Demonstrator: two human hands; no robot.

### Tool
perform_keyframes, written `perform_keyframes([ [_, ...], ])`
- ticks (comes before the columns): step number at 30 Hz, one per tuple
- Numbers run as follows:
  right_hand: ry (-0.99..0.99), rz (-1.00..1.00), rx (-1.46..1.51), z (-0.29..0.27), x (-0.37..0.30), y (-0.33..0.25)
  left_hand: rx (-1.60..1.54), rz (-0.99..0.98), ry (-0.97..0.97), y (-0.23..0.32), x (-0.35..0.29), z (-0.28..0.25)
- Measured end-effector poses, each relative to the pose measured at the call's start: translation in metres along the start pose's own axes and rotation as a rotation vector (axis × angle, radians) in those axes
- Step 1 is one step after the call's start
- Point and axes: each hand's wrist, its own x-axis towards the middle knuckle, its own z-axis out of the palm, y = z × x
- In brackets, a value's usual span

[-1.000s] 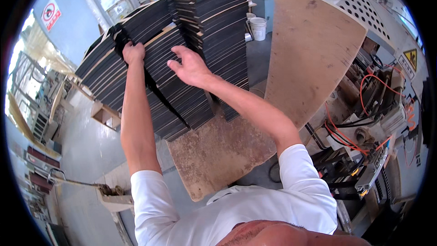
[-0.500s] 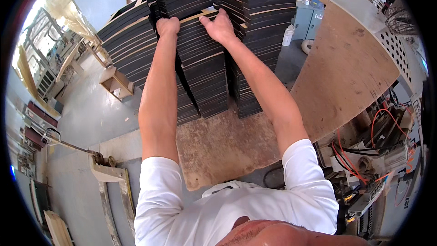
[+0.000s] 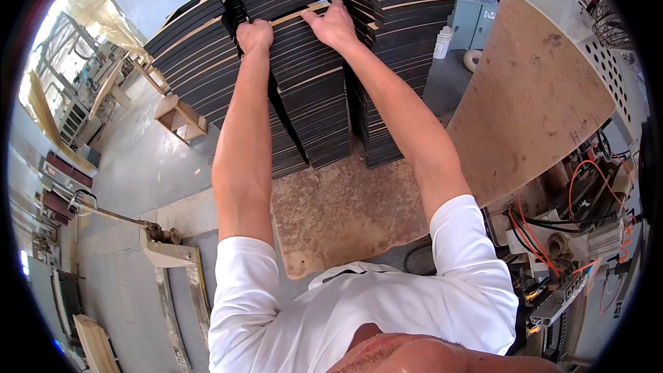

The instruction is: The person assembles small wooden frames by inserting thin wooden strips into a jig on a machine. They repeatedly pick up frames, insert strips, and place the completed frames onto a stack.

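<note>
Both arms reach forward to a tall middle stack of black-edged boards (image 3: pixel 311 107). My left hand (image 3: pixel 255 34) is closed at the stack's left edge, beside a dark gap; most of its fingers are hidden. At the right edge, my right hand (image 3: pixel 334 26) grips the boards with its thumb lying toward the middle and its fingertips out of sight. A pale board edge (image 3: pixel 293 18) runs between the hands. Similar stacks, one on the left (image 3: pixel 190 55) and one on the right (image 3: pixel 407 48), flank the middle one.
Under the stacks lies a worn brown board (image 3: pixel 345 217). A large brown panel (image 3: pixel 532 97) stands at the right, above machinery with orange hoses (image 3: pixel 528 235). A wooden stool (image 3: pixel 181 119), a pallet jack (image 3: pixel 169 255) and a white bucket (image 3: pixel 443 43) stand around.
The view has shifted, so the stacks sit higher. A light gap now shows between the middle stack's upper boards and the right stack. Both hands keep nearly the same place on the boards.
</note>
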Motion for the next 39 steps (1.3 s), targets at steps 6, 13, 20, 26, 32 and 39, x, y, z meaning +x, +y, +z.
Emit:
perform_keyframes([
  [6,0.02,-0.05,0.017,0.005,0.017,0.007,-0.079,0.154,-0.052,-0.005,-0.01,-0.007],
  [13,0.068,-0.017,0.149,0.015,0.022,0.008,-0.152,0.286,0.025,-0.026,-0.012,0.004],
  [20,0.14,-0.077,0.199,0.021,0.024,0.011,-0.201,0.393,0.051,-0.037,-0.01,0.012],
  [26,0.114,0.016,0.256,0.022,0.028,0.016,-0.301,0.421,0.126,-0.036,-0.021,0.011],
  [32,0.204,-0.021,0.238,0.028,0.024,0.019,-0.334,0.471,0.244,-0.039,-0.022,0.014],
  [39,0.24,-0.091,0.256,0.032,0.022,0.024,-0.361,0.432,0.325,-0.039,-0.028,0.02],
])
